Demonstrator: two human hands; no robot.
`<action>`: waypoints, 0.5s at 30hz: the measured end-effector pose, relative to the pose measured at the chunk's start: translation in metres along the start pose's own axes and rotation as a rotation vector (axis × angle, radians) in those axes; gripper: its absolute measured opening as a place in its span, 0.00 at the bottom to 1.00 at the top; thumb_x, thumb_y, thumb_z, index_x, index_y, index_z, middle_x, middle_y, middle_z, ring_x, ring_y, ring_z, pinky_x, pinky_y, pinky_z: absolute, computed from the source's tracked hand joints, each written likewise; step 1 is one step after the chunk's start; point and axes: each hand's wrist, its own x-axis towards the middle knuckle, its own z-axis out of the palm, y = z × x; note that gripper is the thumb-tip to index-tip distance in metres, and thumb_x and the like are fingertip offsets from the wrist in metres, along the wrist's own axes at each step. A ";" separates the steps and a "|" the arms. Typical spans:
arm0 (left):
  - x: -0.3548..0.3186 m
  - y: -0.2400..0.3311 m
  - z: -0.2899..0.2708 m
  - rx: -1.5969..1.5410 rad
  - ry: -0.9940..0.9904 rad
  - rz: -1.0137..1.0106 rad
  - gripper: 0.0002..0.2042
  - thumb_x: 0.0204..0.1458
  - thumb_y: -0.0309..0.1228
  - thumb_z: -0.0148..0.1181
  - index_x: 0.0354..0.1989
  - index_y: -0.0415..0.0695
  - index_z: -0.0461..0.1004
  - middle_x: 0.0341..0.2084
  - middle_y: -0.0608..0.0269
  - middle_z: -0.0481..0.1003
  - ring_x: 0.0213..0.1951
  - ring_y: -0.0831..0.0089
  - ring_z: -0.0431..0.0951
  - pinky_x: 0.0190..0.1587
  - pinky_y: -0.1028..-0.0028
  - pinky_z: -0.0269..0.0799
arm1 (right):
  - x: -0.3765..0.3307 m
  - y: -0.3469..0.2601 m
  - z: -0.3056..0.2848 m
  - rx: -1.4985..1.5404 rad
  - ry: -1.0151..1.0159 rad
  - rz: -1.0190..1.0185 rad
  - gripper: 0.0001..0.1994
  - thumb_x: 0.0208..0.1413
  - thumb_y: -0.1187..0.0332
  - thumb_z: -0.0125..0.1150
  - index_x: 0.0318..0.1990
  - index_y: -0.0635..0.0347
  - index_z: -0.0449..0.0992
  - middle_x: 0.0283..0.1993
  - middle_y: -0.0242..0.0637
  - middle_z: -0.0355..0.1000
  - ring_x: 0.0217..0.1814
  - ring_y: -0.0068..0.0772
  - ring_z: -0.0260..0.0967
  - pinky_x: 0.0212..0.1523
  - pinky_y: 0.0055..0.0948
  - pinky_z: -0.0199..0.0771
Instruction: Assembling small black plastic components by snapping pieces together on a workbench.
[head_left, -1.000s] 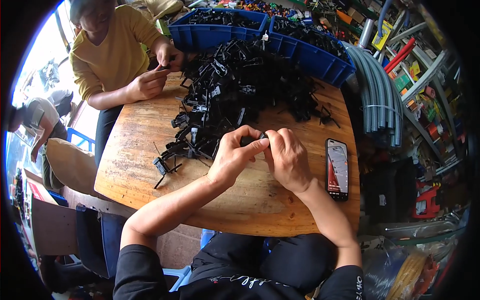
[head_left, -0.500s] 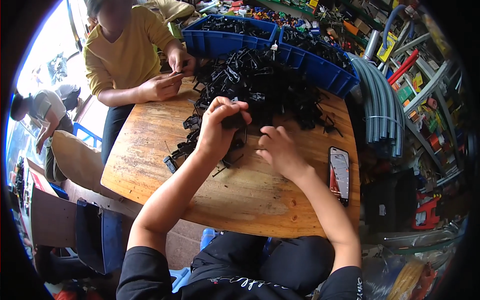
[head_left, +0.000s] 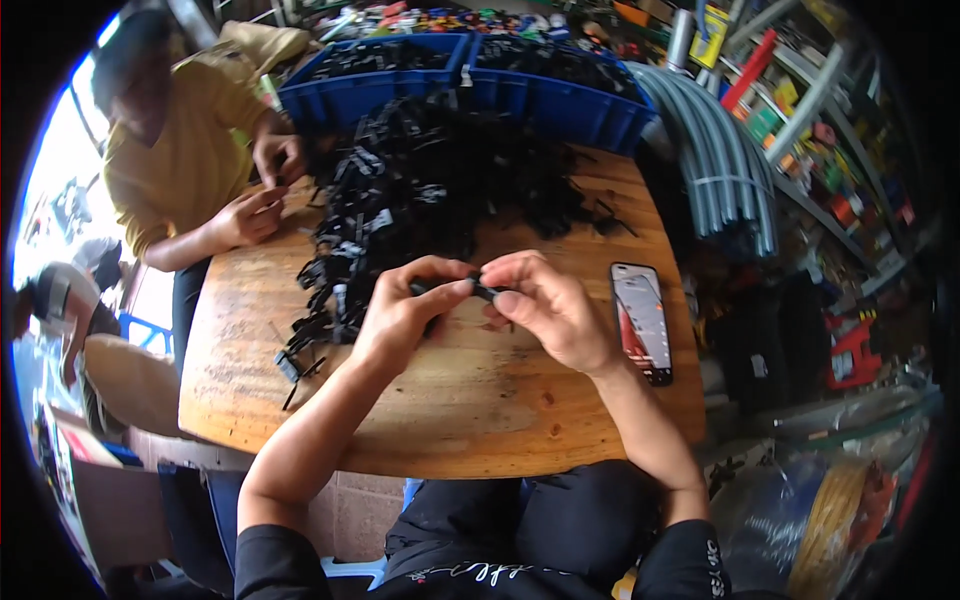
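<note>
Black plastic part [head_left: 484,291]: frame centre | your left grip [head_left: 405,305] and right grip [head_left: 558,315] pinch it from 2 sides | probably light, stiff, slightly slippery | best held by its thicker body

Taking the table's [head_left: 450,425] middle as the dial's centre, with twelve pointing away from the wearer, a pile of parts [head_left: 400,190] spreads over the tabletop from ten to one. Behind it stand two bins side by side, the left bin [head_left: 370,98] around eleven to twelve, the right bin [head_left: 560,108] near one, parts lying in both. A co-worker [head_left: 185,165] is at ten, beside the table's edge. A loose part [head_left: 290,367] lies between eight and nine. A phone [head_left: 642,325] lies on the table at three. Past the edge at two is a hose bundle [head_left: 720,165]. Near the centre, a small part [head_left: 483,288] is between the left hand [head_left: 405,310] and right hand [head_left: 550,310]; the wearer's knees [head_left: 580,515] are at six
</note>
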 end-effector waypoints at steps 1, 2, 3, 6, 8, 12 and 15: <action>-0.003 0.003 -0.002 0.020 0.002 -0.003 0.10 0.48 0.28 0.60 0.37 0.36 0.74 0.19 0.69 0.69 0.18 0.86 0.63 0.18 0.83 0.56 | 0.002 0.001 0.003 -0.041 -0.010 -0.002 0.10 0.58 0.71 0.51 0.45 0.65 0.67 0.41 0.32 0.68 0.40 0.20 0.68 0.40 0.20 0.70; -0.002 -0.001 -0.001 -0.015 -0.003 0.006 0.10 0.48 0.29 0.60 0.36 0.37 0.73 0.19 0.69 0.69 0.17 0.85 0.63 0.18 0.83 0.56 | 0.002 0.003 0.003 -0.046 0.018 0.010 0.10 0.58 0.71 0.52 0.45 0.65 0.68 0.41 0.32 0.69 0.40 0.19 0.67 0.40 0.19 0.70; -0.001 -0.005 0.000 -0.051 -0.008 0.014 0.09 0.48 0.29 0.60 0.36 0.38 0.73 0.19 0.70 0.68 0.17 0.85 0.63 0.18 0.83 0.56 | 0.002 0.005 0.003 -0.050 0.046 0.022 0.10 0.58 0.70 0.53 0.45 0.65 0.68 0.41 0.32 0.69 0.40 0.18 0.67 0.41 0.19 0.70; -0.001 -0.008 0.005 -0.118 -0.080 -0.015 0.09 0.48 0.29 0.61 0.35 0.39 0.72 0.19 0.70 0.67 0.17 0.84 0.63 0.18 0.83 0.57 | 0.002 0.006 -0.003 -0.031 0.098 0.017 0.10 0.59 0.68 0.52 0.43 0.63 0.70 0.41 0.30 0.69 0.42 0.17 0.66 0.43 0.19 0.69; -0.001 -0.010 0.007 -0.120 -0.076 -0.038 0.08 0.48 0.29 0.61 0.34 0.40 0.71 0.18 0.70 0.67 0.17 0.84 0.63 0.18 0.83 0.57 | 0.000 0.007 -0.004 0.099 0.112 0.071 0.09 0.60 0.67 0.51 0.43 0.62 0.71 0.41 0.29 0.70 0.43 0.17 0.66 0.46 0.21 0.68; -0.001 -0.012 0.010 -0.128 -0.079 -0.012 0.08 0.48 0.30 0.61 0.34 0.40 0.71 0.18 0.71 0.66 0.16 0.85 0.63 0.18 0.83 0.57 | -0.001 0.012 -0.005 0.149 0.171 0.056 0.10 0.59 0.68 0.51 0.44 0.63 0.71 0.41 0.31 0.70 0.44 0.20 0.66 0.47 0.22 0.69; -0.002 -0.012 0.007 -0.098 -0.047 0.006 0.08 0.48 0.29 0.62 0.34 0.41 0.71 0.17 0.71 0.66 0.16 0.85 0.63 0.18 0.84 0.57 | 0.005 0.010 0.009 -0.040 0.372 -0.119 0.10 0.57 0.73 0.52 0.46 0.64 0.70 0.41 0.34 0.71 0.45 0.21 0.67 0.49 0.22 0.69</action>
